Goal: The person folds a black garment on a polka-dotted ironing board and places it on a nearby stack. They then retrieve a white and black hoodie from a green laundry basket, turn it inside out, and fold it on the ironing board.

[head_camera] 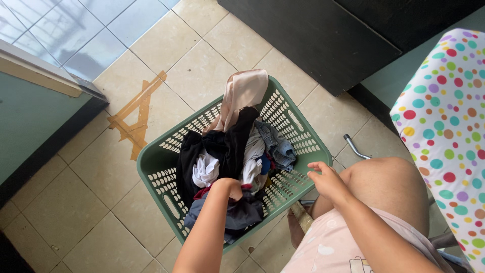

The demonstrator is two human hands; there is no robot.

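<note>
At far left a green wall with a dark base runs out of frame, and tape (pixel 135 114) marks the tiled floor (pixel 101 177) beside it. The green basket (pixel 160 164) stands on the floor, heaped with clothes (pixel 227 146); a beige cloth (pixel 242 93) hangs over its far rim. The left hand (pixel 230 188) is sunk into the heap near the front, fingers buried among dark and white fabric, so I cannot tell whether its grip is clenched on a piece. The right hand (pixel 326 179) hovers at the basket's right rim, fingers loose and released, holding nothing; contact with the rim is unclear. A bent knee fills the lower right, and a dotted ironing board (pixel 449 111) is cut off by the right edge.
</note>
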